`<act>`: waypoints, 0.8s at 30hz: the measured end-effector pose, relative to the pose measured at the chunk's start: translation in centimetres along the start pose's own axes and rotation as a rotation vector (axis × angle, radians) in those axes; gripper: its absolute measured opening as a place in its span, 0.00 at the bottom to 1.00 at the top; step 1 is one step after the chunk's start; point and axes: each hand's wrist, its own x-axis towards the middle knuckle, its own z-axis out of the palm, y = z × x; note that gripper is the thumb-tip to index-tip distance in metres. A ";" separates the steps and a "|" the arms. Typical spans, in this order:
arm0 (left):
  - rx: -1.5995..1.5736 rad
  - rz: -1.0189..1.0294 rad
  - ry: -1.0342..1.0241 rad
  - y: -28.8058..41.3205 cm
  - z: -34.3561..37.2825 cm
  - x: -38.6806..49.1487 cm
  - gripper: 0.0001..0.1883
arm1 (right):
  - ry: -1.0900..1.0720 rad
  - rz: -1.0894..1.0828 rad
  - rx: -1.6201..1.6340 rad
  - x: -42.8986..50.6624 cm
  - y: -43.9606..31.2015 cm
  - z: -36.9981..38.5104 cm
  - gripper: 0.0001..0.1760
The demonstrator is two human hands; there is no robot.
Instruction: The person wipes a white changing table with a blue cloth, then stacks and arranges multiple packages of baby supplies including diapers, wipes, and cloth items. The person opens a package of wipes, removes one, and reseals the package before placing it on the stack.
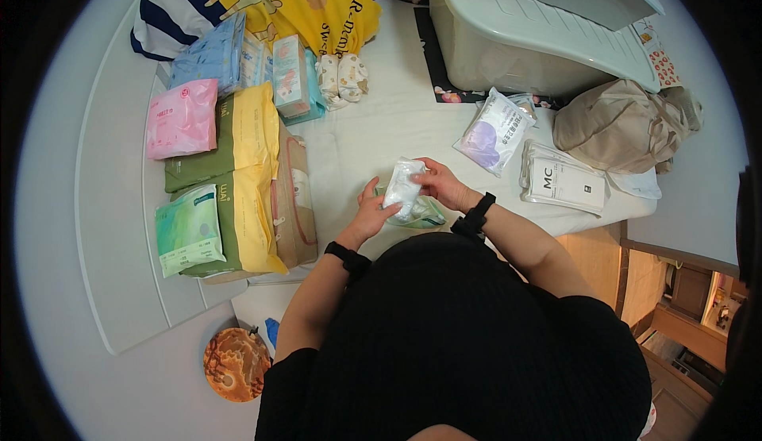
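Note:
Between both hands is a small white plastic-wrapped packet (pixel 402 190), tilted and held just in front of my body. My left hand (pixel 370 215) grips its lower left edge, thumb on top. On the upper right side, my right hand (pixel 442 184) pinches it between thumb and fingers. Beneath the packet lies a clear bag with green parts (pixel 425 212), partly hidden by the hands and packet. What is inside the packet cannot be made out. To the right of my right hand rests a white and purple plastic package (pixel 496 131).
Green and yellow packages (pixel 253 191) lie on a beige fabric case (pixel 297 203) at left, with a pink package (pixel 182 119) and a mint-green package (pixel 189 231) on them. A lidded plastic storage bin (pixel 518 54), a beige cloth bag (pixel 619 124) and flat white packets (pixel 562 180) stand right.

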 end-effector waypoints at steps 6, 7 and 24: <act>-0.006 0.020 0.007 -0.4 0.1 0.2 0.18 | -0.028 -0.016 -0.325 0.2 0.8 0.0 0.22; -0.002 0.020 0.006 -0.4 0.1 0.2 0.18 | -0.019 -0.020 -0.334 0.3 0.9 0.0 0.21; -0.251 0.024 0.000 -2.9 0.7 1.5 0.19 | 0.045 0.122 -0.227 0.3 0.7 0.3 0.15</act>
